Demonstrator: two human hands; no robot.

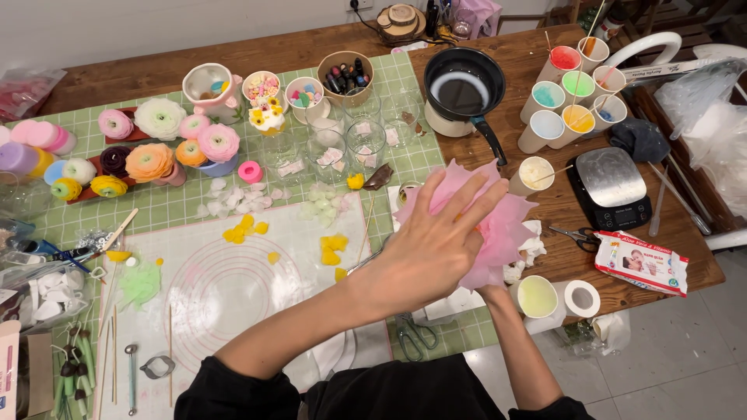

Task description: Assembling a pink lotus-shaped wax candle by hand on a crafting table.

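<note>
At centre right of the frame, the left hand (436, 241) lies flat, fingers spread, on a large ruffled pink wax-petal flower (498, 222) — the right hand, underneath, is hidden, its grip untellable. It looks nearly full; finished blooms (159, 148) wait upper left on the desk (545, 62).

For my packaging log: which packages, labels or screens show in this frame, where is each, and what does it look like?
Wet-wipe pack: right table edge, flat, white with red ends and a picture.
Kitchen scale: right of the pink flower, black with a steel plate; display unreadable.
Clear bag: far left corner, pinkish contents.
Left hand rests on the flower; right hand is hidden beneath it.
</note>
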